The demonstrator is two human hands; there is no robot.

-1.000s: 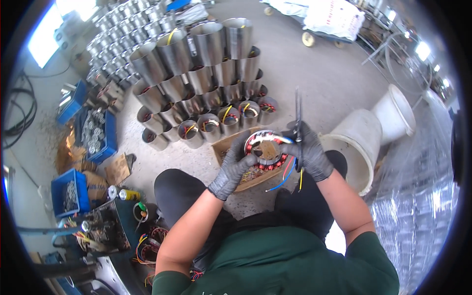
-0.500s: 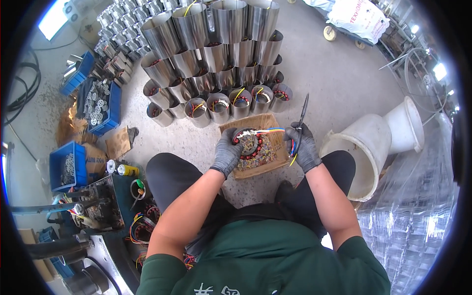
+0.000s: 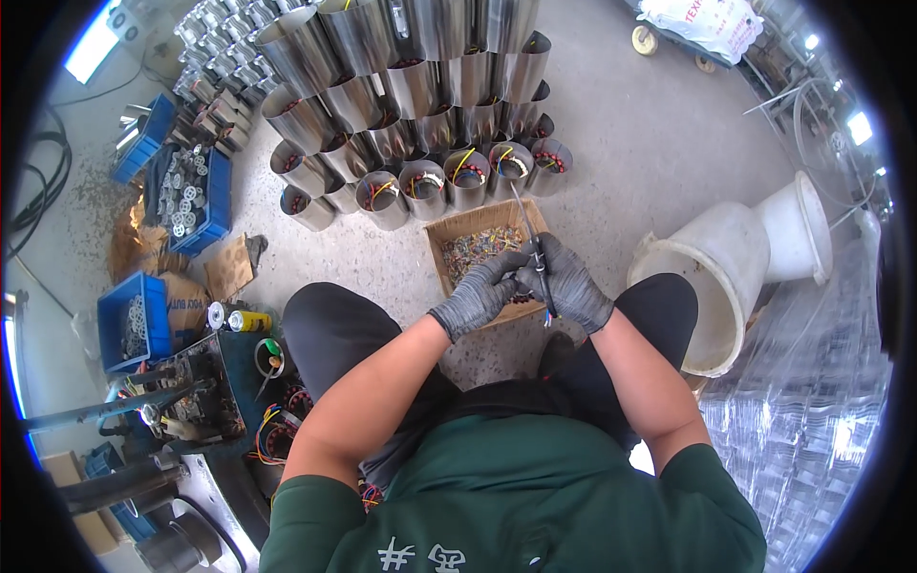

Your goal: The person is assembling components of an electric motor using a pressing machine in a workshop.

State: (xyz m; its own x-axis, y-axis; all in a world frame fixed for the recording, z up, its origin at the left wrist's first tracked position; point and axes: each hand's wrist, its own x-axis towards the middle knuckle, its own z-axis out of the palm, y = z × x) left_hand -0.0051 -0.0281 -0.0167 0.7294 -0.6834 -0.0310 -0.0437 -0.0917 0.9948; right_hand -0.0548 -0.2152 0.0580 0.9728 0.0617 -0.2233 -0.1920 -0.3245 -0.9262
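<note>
Head view, looking down at two gloved hands meeting over a cardboard box (image 3: pixel 458 224) of small colourful bits on the floor. Left hand (image 3: pixel 475 298) curled with fingertips pinched together on something tiny near the right hand's thumb (too small to tell what exactly, likely a wire end). Right hand (image 3: pixel 570 286) closed around a thin tool (image 3: pixel 530 234), long metal tip poking up and away toward the cans, a bit of blue wire dangling below the fist. Big change from a second ago: the round copper-wound stator held up between both hands back then, coloured leads hanging off it, now gone from the grip and mostly hidden under the hands, just a dark reddish edge peeking out at the box's near rim. So probably lowered onto the box, with the fiddly work now down to the leads rather than the whole part. Hands also lower and closer to the knees than before. Beyond the box, rows of shiny steel cans (image 3: pixel 420 181) with wound stators inside, stacked higher further back. White buckets (image 3: pixel 726 258) lying off to the right, blue bins (image 3: pixel 196 186) of hardware to the left.
</note>
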